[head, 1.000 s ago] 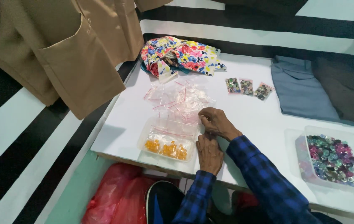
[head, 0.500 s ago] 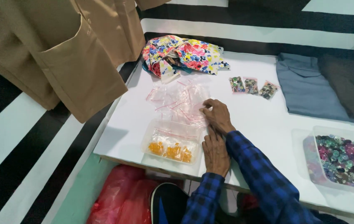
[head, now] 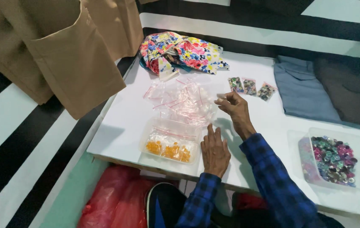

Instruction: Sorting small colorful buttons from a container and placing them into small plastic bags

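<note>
A tan garment (head: 70,55) is hung at the far left, over a black-and-white striped floor (head: 11,126). On the white table (head: 120,126), a clear tray of orange pieces (head: 169,145) is set near the front edge, with loose clear zip bags (head: 184,99) heaped just beyond — both within reach. The left hand (head: 214,152) is laid flat beside the tray, fingers apart, holding nothing. The right hand (head: 235,107) is raised, fingertips pinched together; whether anything is held cannot be told. Three filled packets (head: 251,87) are lined up beyond it — a tub of mixed beads (head: 334,160) sits at the right.

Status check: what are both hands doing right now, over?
Left hand flat on table. Right hand raised, fingertips pinched beside clear zip bags. Nothing blocking.
</note>
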